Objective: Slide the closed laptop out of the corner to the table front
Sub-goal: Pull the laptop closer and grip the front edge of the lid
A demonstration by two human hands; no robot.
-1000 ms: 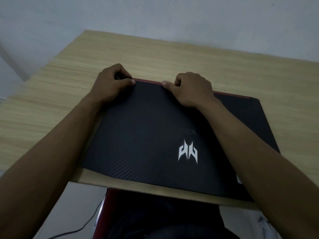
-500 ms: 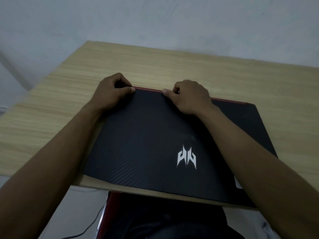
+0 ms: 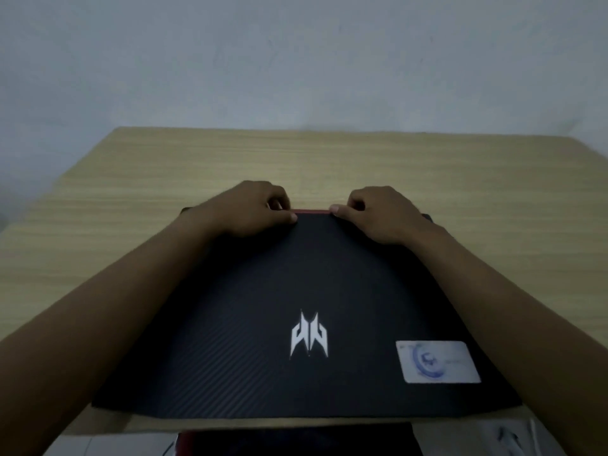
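Closed black laptop (image 3: 296,307) with finely ribbed lid lies flat on the pale wood-grain table (image 3: 329,166), its near edge just short of the table's front edge and roughly parallel to it. White angular logo (image 3: 309,335) sits on the lid's near half; a pale rectangular sticker (image 3: 437,362) with a blue circular print sits toward the near right corner.

Left hand (image 3: 250,209) and right hand (image 3: 378,215) both rest on the laptop's far edge, near its middle, close to each other but apart. A short stretch of red trim (image 3: 312,211) shows between them. On each hand the fingers are curled together over the far edge, thumbs lying flat on the lid, tips pointing inward. Fingertips behind the edge are hidden; grip depth cannot be told.

Grey wall (image 3: 296,60) behind the table.
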